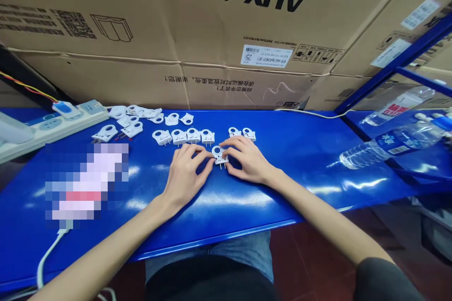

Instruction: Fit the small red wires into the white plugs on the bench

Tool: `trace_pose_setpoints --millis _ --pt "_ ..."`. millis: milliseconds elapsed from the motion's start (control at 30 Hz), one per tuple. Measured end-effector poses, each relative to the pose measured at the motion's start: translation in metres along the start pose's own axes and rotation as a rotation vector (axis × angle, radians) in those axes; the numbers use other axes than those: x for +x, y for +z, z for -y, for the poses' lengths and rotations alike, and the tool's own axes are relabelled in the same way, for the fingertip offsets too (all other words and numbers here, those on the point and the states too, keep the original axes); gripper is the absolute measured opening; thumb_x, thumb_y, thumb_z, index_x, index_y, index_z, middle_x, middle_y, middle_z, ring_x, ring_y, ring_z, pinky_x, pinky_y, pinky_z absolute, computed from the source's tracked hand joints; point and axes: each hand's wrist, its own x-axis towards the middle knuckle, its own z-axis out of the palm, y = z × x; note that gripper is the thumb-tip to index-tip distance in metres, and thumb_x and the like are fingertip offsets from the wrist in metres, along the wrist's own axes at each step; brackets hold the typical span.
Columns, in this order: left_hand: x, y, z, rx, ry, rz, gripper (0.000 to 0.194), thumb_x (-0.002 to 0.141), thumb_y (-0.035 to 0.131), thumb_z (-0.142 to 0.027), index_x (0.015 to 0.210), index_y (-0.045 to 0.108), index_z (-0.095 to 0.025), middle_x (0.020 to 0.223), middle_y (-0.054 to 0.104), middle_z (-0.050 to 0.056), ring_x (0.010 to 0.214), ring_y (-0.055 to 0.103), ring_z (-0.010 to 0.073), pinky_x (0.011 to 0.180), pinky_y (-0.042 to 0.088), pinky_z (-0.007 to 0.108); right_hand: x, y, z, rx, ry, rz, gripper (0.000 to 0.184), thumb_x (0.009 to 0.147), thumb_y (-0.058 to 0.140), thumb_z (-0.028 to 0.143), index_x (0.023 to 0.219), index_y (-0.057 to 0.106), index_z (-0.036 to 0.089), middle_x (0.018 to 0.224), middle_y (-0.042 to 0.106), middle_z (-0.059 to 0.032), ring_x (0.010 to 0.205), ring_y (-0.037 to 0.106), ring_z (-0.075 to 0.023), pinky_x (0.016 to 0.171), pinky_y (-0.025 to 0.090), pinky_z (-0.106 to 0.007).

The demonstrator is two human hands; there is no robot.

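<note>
A white two-pin plug [221, 156] with a ring-shaped top lies between my hands, its metal pins pointing towards me. My left hand [186, 171] pinches the plug's left side with thumb and index finger. On the other side, the fingers of my right hand [245, 160] are closed on the plug's right edge. Just beyond my hands stands a row of similar plugs [193, 135], with two more plugs [234, 132] to the right, behind my right hand. Farther left lies a loose pile of white ring-topped pieces [132, 115], some with pins or wires showing.
The blue table [296, 150] backs onto a large cardboard box [212, 23]. At the left are a white power strip [52, 127], a pixelated object [88, 183] and its white cable [45, 256]. Two plastic bottles [388, 146] lie by the blue metal frame [399, 61] at right.
</note>
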Motion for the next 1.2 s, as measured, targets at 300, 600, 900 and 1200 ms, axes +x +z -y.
trace_pose_setpoints --millis 300,600,900,1200 --pt "-0.0004 -0.0006 0.0 -0.047 0.041 -0.087 0.021 0.103 0.054 -0.031 0.103 0.075 -0.026 0.103 0.072 0.004 0.096 0.065 0.0204 0.084 0.045 0.039 -0.0002 -0.0003 0.002 0.005 -0.039 -0.066 0.015 0.094 0.058 0.022 0.108 0.065 0.024 0.139 0.064 -0.008 0.125 0.058 -0.0268 0.103 0.051 -0.047" --pt "0.0005 -0.0033 -0.0044 -0.031 0.053 -0.165 0.018 0.1 0.058 -0.03 0.095 0.074 -0.025 0.09 0.071 0.002 0.087 0.065 0.0186 0.08 0.044 0.038 -0.0004 -0.002 0.0048 0.006 -0.047 -0.073 0.014 0.095 0.058 0.023 0.107 0.065 0.025 0.139 0.065 -0.0071 0.124 0.061 -0.0258 0.102 0.053 -0.047" --pt "0.0016 -0.0031 -0.0051 -0.051 0.078 -0.176 0.015 0.099 0.06 -0.027 0.092 0.073 -0.022 0.088 0.073 0.001 0.083 0.067 0.0174 0.08 0.043 0.037 0.0 0.0001 0.0038 0.007 -0.083 -0.12 0.013 0.094 0.059 0.021 0.105 0.065 0.023 0.135 0.066 -0.009 0.122 0.062 -0.0257 0.1 0.054 -0.046" --pt "0.0021 -0.003 -0.0029 0.0 0.154 -0.215 0.011 0.097 0.062 -0.024 0.089 0.07 -0.021 0.085 0.073 0.0 0.08 0.066 0.0177 0.079 0.043 0.037 0.0004 0.0005 0.0063 0.028 -0.125 -0.168 0.014 0.093 0.062 0.02 0.106 0.065 0.023 0.128 0.069 -0.009 0.115 0.064 -0.0247 0.095 0.056 -0.044"
